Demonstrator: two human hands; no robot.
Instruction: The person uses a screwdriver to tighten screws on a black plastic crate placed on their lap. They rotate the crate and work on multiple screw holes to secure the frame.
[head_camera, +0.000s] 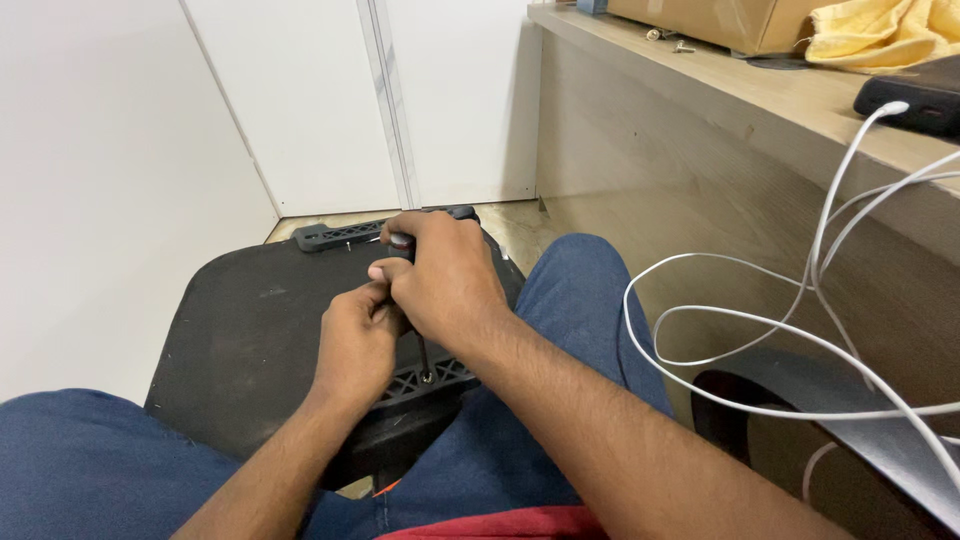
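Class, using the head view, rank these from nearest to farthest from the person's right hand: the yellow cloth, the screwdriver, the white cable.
1. Screwdriver: gripped in the right hand, over the black seat.
2. White cable: looping to the right, beside the knee.
3. Yellow cloth: on the wooden shelf, top right.

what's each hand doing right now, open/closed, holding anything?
Left hand: closed around the screwdriver shaft.
Right hand: closed on the screwdriver's handle, tip down on the black ribbed bracket.
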